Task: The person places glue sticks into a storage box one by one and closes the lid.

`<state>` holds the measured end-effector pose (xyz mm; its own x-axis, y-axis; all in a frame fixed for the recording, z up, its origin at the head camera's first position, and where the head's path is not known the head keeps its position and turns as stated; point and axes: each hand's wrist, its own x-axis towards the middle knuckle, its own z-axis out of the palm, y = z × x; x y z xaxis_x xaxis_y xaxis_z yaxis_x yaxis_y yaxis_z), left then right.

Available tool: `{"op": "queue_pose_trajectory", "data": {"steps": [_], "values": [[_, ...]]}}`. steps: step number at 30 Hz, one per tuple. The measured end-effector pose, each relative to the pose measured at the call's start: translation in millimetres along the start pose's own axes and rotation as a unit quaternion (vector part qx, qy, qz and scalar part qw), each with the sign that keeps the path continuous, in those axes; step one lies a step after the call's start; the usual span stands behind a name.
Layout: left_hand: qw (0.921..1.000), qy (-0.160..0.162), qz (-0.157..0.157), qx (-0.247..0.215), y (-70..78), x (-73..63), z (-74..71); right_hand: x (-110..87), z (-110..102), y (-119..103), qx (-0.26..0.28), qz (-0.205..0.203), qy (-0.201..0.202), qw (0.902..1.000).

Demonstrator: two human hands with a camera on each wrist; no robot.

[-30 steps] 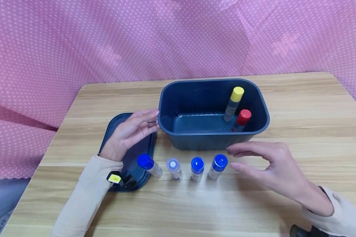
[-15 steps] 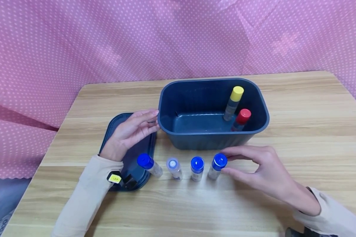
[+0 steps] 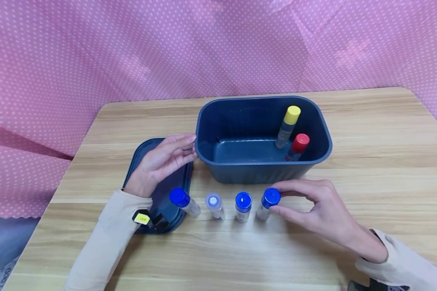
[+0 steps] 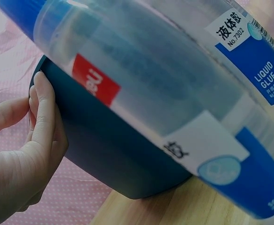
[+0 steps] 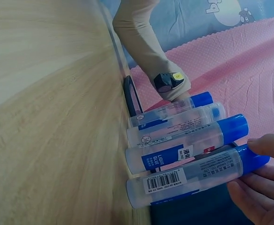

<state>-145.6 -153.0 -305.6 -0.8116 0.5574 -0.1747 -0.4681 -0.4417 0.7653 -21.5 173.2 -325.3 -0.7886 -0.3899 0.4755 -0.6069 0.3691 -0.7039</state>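
Observation:
In the head view, my right hand (image 3: 320, 210) pinches the blue cap of the rightmost liquid glue bottle (image 3: 263, 213) between thumb and fingers. This bottle (image 5: 193, 180) stands upright at the end of a row in front of a dark blue bin (image 3: 255, 173). Beside it are another blue-capped glue bottle (image 3: 242, 215), a bottle with a pale translucent cap (image 3: 214, 202) and a blue-capped one (image 3: 191, 207) at the left. My left hand (image 3: 164, 159) rests its extended fingers against the bin's left end, near the rim. Its fingers (image 4: 45, 110) show against the dark wall in the left wrist view.
Inside the bin, a yellow-capped bottle (image 3: 285, 129) and a red-capped bottle (image 3: 298, 146) stand at the right end. A dark blue lid (image 3: 167, 194) lies on the wooden table (image 3: 240, 258), under the left forearm. Pink dotted cloth (image 3: 204, 48) hangs behind the table.
My right hand has moved left from beside the row to the rightmost glue bottle and taken its blue cap between thumb and fingers. My left hand stays at the bin.

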Motion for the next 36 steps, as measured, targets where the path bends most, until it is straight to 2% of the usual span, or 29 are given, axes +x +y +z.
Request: {"op": "queue_pose_trajectory", "data": {"steps": [5,13,19,25,32,36], "values": [[1.0000,0.006,-0.001,0.003,-0.1,-0.6,0.2,-0.3,-0.9,0.3,-0.005,-0.006,0.005,1.0000],[1.0000,0.002,0.002,0.003,-0.7,0.1,-0.8,-0.4,-6.0,-1.2,-0.018,0.008,0.001,0.9998],[1.0000,0.006,0.005,0.004,-1.8,1.5,-1.0,0.7,-8.6,-1.8,-0.015,-0.013,0.014,0.9997],[0.9999,0.012,0.005,0.004,-2.1,1.7,-0.9,1.3,-11.7,-4.8,-0.011,-0.002,0.010,0.9999],[0.9999,0.012,0.006,0.005,-2.2,0.9,-0.3,4.9,-12.1,-2.8,0.017,-0.073,0.039,0.9965],[0.9999,0.012,0.007,0.004,-2.3,1.1,-0.8,6.9,-14.1,-3.1,0.021,-0.089,0.046,0.9948]]}}
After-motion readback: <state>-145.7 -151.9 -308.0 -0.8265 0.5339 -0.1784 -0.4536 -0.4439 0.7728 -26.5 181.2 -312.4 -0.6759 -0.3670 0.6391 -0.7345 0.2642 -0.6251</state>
